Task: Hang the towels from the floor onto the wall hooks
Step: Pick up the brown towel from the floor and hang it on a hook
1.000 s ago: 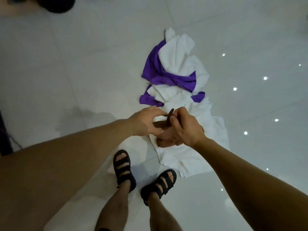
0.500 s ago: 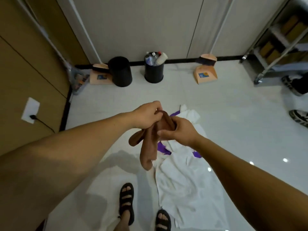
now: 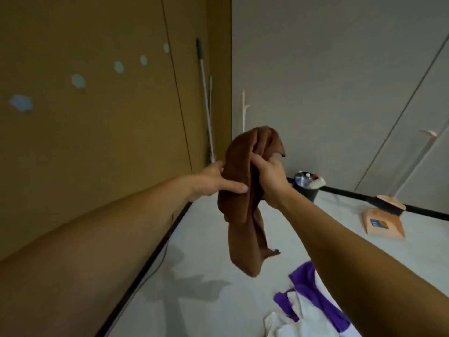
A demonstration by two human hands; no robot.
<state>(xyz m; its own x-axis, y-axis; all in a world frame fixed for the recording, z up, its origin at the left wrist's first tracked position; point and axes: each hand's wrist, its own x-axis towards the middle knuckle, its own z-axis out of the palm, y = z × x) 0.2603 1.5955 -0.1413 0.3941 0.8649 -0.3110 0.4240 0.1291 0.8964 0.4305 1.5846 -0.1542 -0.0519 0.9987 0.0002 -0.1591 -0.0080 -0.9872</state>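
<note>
Holding a brown towel [image 3: 239, 198] up at chest height, both hands met in the middle of the view. The right hand [image 3: 271, 177] was closed in a fist round the bunched upper part of the cloth, with a folded hump rising above the fist and a pointed corner drooping over its far side. The left hand [image 3: 211, 182] lay against the towel's near edge, its thumb stretched flat across the front of the fabric and its other fingers hidden behind, so how firmly it pinched could not be told. Below the grip the towel hung free in a twisted length, its lower end clear of the floor [image 3: 206, 276].

Left of the grip stood a tan wall [image 3: 97, 142] carrying a rising row of pale hooks [image 3: 78, 81], with open air between them and the towel. Beneath the right forearm a heap of purple and white towels [image 3: 313, 302] lay on the floor. Beyond the grip a black bin [image 3: 307, 188] stood against the grey back wall, and a dustpan with a brush [image 3: 381, 220] sat well to the right.
</note>
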